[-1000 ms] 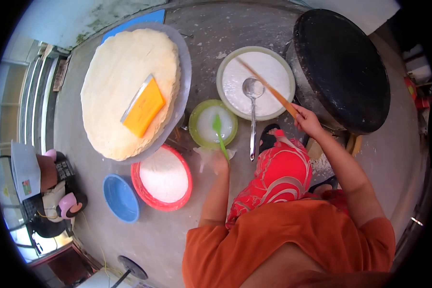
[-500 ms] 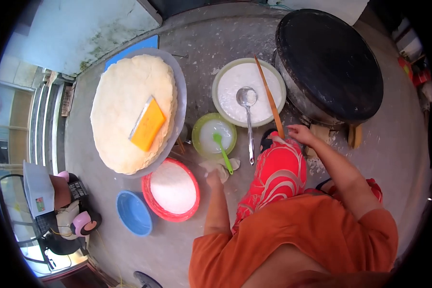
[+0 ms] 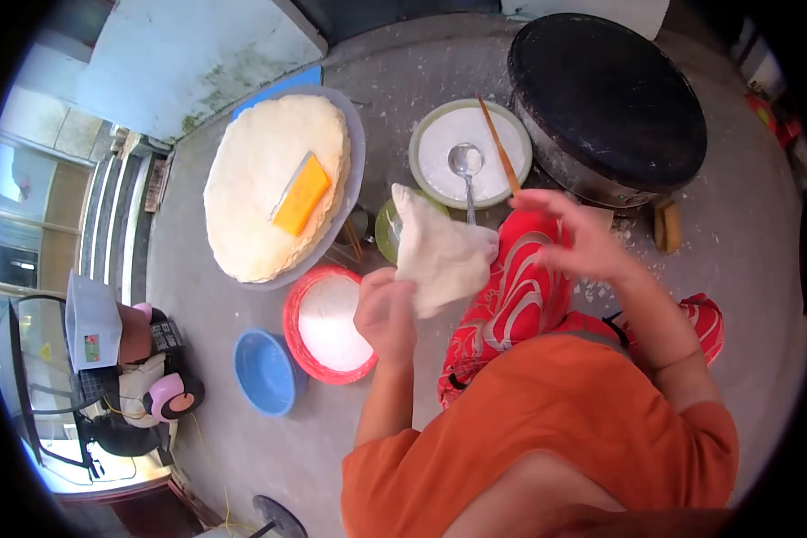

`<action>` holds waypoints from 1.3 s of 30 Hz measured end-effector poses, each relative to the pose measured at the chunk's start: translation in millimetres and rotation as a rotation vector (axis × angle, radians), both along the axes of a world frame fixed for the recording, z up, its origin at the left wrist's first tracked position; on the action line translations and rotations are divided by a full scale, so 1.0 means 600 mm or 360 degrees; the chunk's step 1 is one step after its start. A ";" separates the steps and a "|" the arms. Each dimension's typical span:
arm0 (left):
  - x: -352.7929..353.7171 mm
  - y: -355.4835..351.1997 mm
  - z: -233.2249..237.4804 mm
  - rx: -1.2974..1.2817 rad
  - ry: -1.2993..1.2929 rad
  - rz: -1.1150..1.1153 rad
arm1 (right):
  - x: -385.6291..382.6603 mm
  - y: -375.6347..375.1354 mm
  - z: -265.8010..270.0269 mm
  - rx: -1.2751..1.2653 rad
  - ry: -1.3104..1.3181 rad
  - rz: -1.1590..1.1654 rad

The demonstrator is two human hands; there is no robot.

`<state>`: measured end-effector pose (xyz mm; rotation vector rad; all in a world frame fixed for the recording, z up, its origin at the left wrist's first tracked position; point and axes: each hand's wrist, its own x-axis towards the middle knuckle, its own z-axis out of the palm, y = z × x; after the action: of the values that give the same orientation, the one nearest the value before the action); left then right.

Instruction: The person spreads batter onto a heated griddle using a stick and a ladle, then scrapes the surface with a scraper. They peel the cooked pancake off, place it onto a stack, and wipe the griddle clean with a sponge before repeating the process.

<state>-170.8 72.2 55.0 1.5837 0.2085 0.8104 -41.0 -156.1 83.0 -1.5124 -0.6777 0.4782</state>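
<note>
My left hand (image 3: 386,316) is raised and grips a white cloth (image 3: 439,255), which hangs in front of the small green bowl (image 3: 386,230) and hides most of it. My right hand (image 3: 576,239) hovers with fingers spread beside the cloth, above my red-patterned knee (image 3: 520,296), holding nothing. Behind the hands a large pale bowl of white batter (image 3: 469,152) holds a metal ladle (image 3: 465,166) and a wooden stick (image 3: 500,161) leaning on its rim.
A black round griddle (image 3: 610,103) stands at the back right. A tray with a stack of thin round sheets (image 3: 273,184) carries an orange scraper (image 3: 301,195). A red basin of white flour (image 3: 327,327) and a blue bowl (image 3: 264,372) lie on the concrete floor.
My left hand picked the white cloth up off the floor and lifted it. My right hand let go of the wooden stick, now resting in the batter bowl, and moved toward the cloth.
</note>
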 end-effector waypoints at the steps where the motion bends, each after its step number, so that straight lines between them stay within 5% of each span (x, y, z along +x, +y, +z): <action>1: -0.001 -0.013 0.018 -0.0026 -0.0145 -0.0157 | -0.011 0.006 0.005 -0.0036 -0.0212 0.0034; 3: -0.005 -0.036 0.043 0.0025 -0.0233 -0.0260 | -0.034 0.024 0.009 0.0423 -0.0088 -0.0026; 4: -0.009 -0.044 0.052 0.0044 -0.0251 -0.0376 | -0.038 0.016 0.010 0.0433 -0.0109 -0.0043; 6: -0.019 -0.057 0.071 0.0042 -0.0267 -0.0547 | -0.042 -0.002 0.015 0.0375 0.0598 0.0380; 9: -0.030 -0.061 0.089 0.0079 -0.0310 -0.0720 | -0.061 -0.038 0.027 0.0120 0.0814 0.0622; 10: -0.031 -0.063 0.103 0.0140 -0.0327 -0.0814 | -0.067 -0.040 0.025 0.0300 0.0326 0.0661; 11: -0.028 -0.064 0.115 0.0187 -0.0422 -0.0971 | -0.076 -0.043 0.035 0.0307 0.0311 0.0627; 13: -0.031 -0.082 0.144 0.0257 -0.0505 -0.1000 | -0.099 -0.040 0.080 0.0652 0.0286 0.0358; 14: -0.034 -0.089 0.157 0.0259 -0.0513 -0.1029 | -0.106 -0.046 0.072 0.0798 0.0614 0.0425; 19: -0.044 -0.109 0.204 0.0673 -0.0530 -0.0819 | -0.143 -0.095 0.123 0.0486 0.0943 0.0361; 22: -0.048 -0.114 0.217 0.0755 -0.0619 -0.0837 | -0.172 -0.128 0.182 0.0148 0.0490 0.0208; 25: -0.048 -0.132 0.235 0.0782 -0.0858 -0.0977 | -0.180 -0.150 0.192 0.0566 -0.0585 0.0369; 30: -0.054 -0.209 0.251 0.0799 -0.1425 -0.0728 | -0.203 -0.103 0.204 0.1317 -0.0622 0.0910; 34: -0.059 -0.243 0.248 0.0400 -0.1441 -0.0648 | -0.217 -0.105 0.213 0.1509 -0.0601 0.1080; 39: -0.055 -0.214 0.241 0.0834 -0.1347 -0.0894 | -0.224 -0.139 0.239 0.1488 -0.0707 0.1043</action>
<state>-203.9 -56.3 199.6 1.5054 -1.0832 1.0462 -175.3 -239.8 226.6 -0.4713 -1.5090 0.2288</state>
